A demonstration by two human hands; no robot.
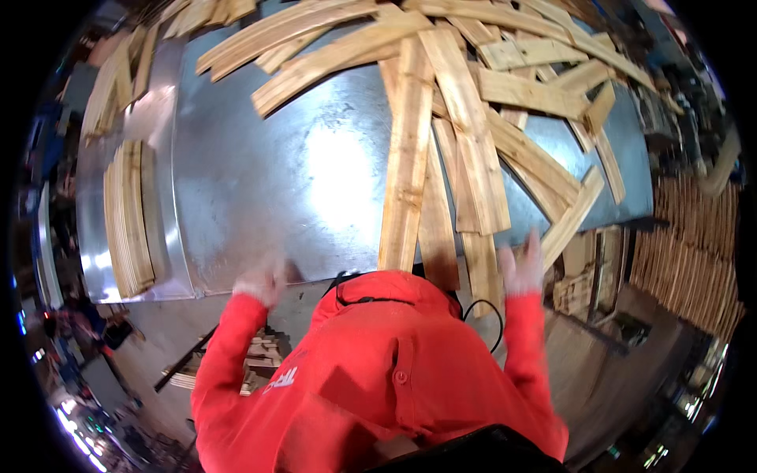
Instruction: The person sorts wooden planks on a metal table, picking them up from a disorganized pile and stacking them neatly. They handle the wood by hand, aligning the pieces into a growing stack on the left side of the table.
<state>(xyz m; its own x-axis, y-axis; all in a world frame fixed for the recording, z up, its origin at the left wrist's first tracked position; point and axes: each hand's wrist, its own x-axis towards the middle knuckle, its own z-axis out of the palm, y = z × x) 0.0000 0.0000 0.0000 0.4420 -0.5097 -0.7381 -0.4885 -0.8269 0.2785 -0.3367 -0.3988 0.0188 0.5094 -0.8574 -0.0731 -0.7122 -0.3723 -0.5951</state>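
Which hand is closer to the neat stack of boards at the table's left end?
Left. The left hand, at the table's near edge, is to the right of the neat stack, apart from it; the right hand is much farther right, beside the loose boards.

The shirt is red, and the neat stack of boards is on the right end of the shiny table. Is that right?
Not quite! The head view shows the neat stack of boards on the left end of the shiny table, not the right. The shirt is red, just like you said.
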